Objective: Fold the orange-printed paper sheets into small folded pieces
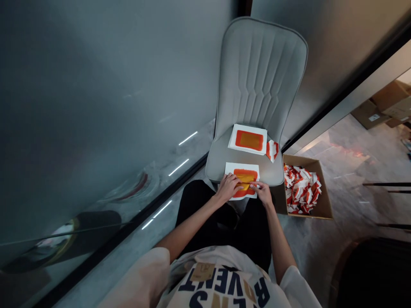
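Observation:
On the seat of a grey upholstered chair point(244, 164) lies a white paper sheet point(242, 171) printed with an orange-red and yellow panel, its yellow part creased or folded over. My left hand point(227, 188) rests on the sheet's left side, fingers on the yellow fold. My right hand point(261, 192) pinches the fold's right end between its fingertips. Just beyond them sits a stack of white sheets point(247, 139) with a matching printed panel on top. A small folded red-and-white paper piece point(272, 150) lies at the stack's right corner.
Right of the chair, a cardboard box point(300, 161) on the floor holds several folded red-and-white paper pieces. A dark glass wall runs along the left. Cardboard boxes point(394, 102) stand at the far right, and a dark object point(375, 273) sits at lower right.

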Action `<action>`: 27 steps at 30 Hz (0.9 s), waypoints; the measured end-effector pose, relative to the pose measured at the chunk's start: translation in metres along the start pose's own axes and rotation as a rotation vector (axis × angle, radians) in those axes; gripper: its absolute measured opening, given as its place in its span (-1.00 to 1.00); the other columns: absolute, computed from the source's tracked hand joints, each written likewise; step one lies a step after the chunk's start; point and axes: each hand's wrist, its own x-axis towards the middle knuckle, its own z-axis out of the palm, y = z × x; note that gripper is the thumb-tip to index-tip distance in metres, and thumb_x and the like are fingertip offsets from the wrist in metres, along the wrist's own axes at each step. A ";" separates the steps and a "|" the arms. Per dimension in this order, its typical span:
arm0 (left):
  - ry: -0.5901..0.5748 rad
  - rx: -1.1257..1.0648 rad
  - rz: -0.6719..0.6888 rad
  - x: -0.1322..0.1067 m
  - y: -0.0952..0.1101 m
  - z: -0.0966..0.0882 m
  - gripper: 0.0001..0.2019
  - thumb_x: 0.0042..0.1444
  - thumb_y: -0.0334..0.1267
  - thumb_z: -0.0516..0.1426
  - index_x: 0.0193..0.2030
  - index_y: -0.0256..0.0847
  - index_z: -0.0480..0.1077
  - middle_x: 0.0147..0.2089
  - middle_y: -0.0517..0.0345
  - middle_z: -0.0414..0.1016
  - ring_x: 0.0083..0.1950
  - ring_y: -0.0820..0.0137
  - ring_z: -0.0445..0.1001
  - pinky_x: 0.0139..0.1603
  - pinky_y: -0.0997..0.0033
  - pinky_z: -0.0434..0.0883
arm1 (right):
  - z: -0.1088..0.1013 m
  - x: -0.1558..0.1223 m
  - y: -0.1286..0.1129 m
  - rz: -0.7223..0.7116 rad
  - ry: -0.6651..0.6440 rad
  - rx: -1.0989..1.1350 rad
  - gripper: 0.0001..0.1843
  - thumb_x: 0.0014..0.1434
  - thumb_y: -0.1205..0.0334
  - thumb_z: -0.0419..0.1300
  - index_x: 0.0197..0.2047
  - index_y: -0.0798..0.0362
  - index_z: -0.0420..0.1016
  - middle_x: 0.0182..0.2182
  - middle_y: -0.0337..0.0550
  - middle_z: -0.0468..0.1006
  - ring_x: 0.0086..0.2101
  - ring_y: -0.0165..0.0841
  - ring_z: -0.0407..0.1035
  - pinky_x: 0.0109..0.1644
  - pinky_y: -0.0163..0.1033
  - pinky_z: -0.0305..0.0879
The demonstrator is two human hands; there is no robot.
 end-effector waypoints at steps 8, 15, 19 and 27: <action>-0.003 0.049 0.045 0.000 -0.001 0.009 -0.79 0.33 -0.14 0.25 -0.05 -0.21 0.59 -0.10 -0.02 0.53 0.05 0.12 0.38 0.10 0.15 0.23 | 0.000 0.000 0.002 0.002 -0.014 -0.002 -0.51 -0.01 -0.21 0.44 -0.18 0.01 0.76 -0.30 -0.10 0.71 -0.29 -0.21 0.54 -0.12 -0.15 0.45; -0.020 -0.006 0.016 0.005 -0.006 0.008 -0.83 0.36 -0.19 0.21 -0.16 -0.16 0.63 -0.17 0.00 0.56 0.02 0.16 0.43 0.13 0.14 0.23 | -0.001 0.000 0.001 -0.036 -0.029 -0.057 -0.55 0.01 -0.18 0.43 -0.20 -0.01 0.75 -0.27 -0.09 0.71 -0.21 -0.18 0.55 -0.03 -0.14 0.43; -0.053 -0.102 -0.039 0.009 -0.010 0.010 -0.88 0.30 -0.22 0.26 -0.20 -0.15 0.65 -0.21 0.01 0.57 -0.06 0.17 0.47 0.12 0.15 0.27 | -0.004 -0.001 -0.001 -0.055 -0.038 -0.114 -0.54 0.03 -0.17 0.42 -0.15 -0.01 0.75 -0.22 -0.09 0.72 -0.24 -0.21 0.52 -0.11 -0.17 0.42; -0.070 -0.251 -0.072 0.014 -0.023 0.011 -0.92 0.22 -0.20 0.32 -0.23 -0.10 0.67 -0.28 0.03 0.60 -0.15 0.19 0.54 0.07 0.21 0.36 | -0.008 0.001 -0.005 -0.049 0.029 -0.261 -0.47 0.05 -0.28 0.38 -0.18 0.02 0.76 -0.50 -0.17 0.59 -0.47 -0.30 0.35 -0.36 -0.24 0.29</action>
